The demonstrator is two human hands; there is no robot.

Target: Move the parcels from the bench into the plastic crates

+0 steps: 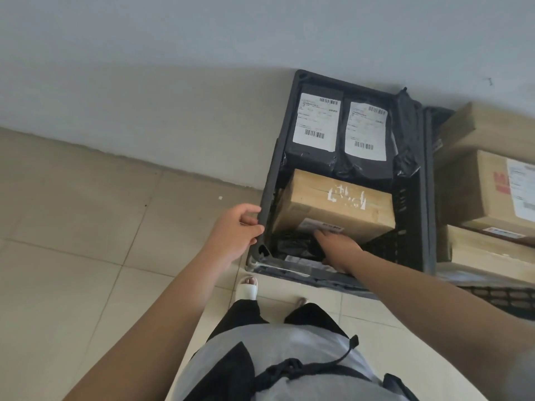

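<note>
- The left hand (237,231) curls its fingers over the left rim of the dark crate (267,195). It looks like it holds the crate steady.
- Inside, the brown box (333,204) sits near the front, tipped a little. Two black bags with white labels (338,131) lie flat behind it, by the wall.
- The right hand (337,246) reaches down into the crate with straight fingers. It touches the box's front edge and grips nothing. I think it is pushing the box into place.
- More brown boxes (486,192) sit in the next crate on the right.
</note>
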